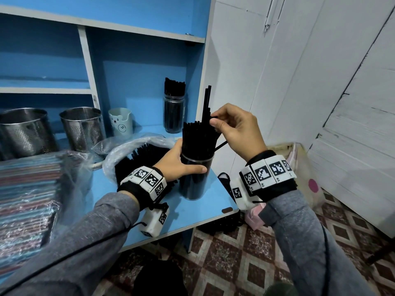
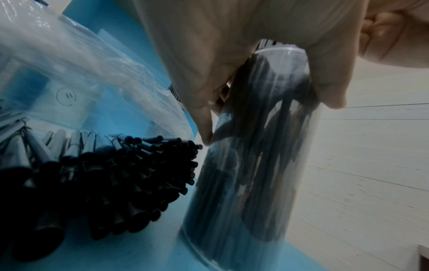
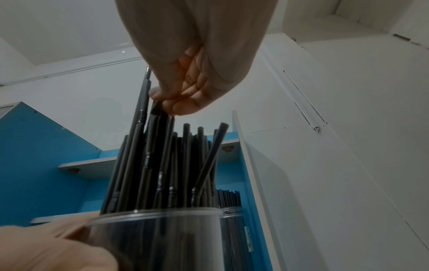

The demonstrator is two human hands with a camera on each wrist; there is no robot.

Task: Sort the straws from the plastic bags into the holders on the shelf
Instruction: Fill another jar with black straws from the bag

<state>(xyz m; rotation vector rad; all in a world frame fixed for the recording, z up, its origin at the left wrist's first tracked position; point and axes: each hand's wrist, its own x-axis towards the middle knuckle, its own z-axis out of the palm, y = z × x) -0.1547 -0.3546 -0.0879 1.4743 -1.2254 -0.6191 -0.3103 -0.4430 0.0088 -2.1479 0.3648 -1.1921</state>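
A clear cylindrical holder (image 1: 195, 182) (image 2: 243, 165) (image 3: 157, 238) packed with black straws (image 1: 197, 137) (image 3: 167, 165) stands at the front right corner of the blue shelf. My left hand (image 1: 181, 161) (image 2: 232, 55) grips it just under the rim. My right hand (image 1: 233, 127) (image 3: 176, 99) hovers over the holder and pinches the tops of a few black straws (image 1: 207, 103) that stick up higher than the rest. To the left, an open clear plastic bag (image 1: 132, 152) (image 2: 81, 64) lies on its side with more black straws (image 2: 111, 179) inside.
A glass jar of black straws (image 1: 174, 112) stands at the back of the shelf, beside a pale bear-face cup (image 1: 120, 122) and two perforated steel holders (image 1: 82, 129) (image 1: 25, 133). A bag of coloured straws (image 1: 27, 201) lies at the left. White wall panels close the right.
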